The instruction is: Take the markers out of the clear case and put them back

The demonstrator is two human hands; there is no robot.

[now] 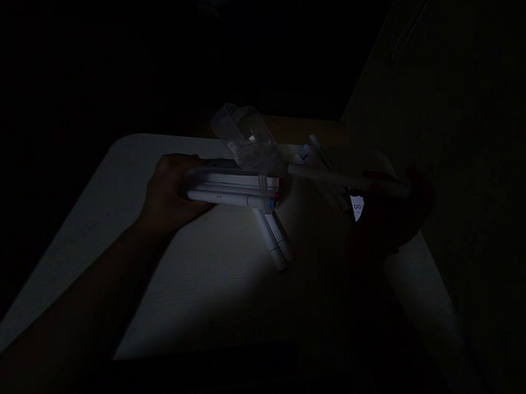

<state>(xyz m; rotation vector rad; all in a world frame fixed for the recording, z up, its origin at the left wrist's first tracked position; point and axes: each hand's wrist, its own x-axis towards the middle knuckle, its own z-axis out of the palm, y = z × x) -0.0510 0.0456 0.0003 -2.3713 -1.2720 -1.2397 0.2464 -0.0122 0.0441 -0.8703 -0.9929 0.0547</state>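
Several banded white markers (229,189) are lying on the pale table (192,285), gripped at one end by the curled fingers of the left hand (168,191). Two loose markers (271,240) are lying outside the bundle, and a clear plastic box (245,136) is tilting behind it; the right hand (385,214) is sitting in shadow, its fingers impossible to make out.

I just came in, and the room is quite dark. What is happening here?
A person is working at a pale table in dim light. Their left hand grips a bundle of white markers held by bands. Their shadowed right hand seems to hold a long white marker. Loose markers lie nearby, near a clear plastic box.
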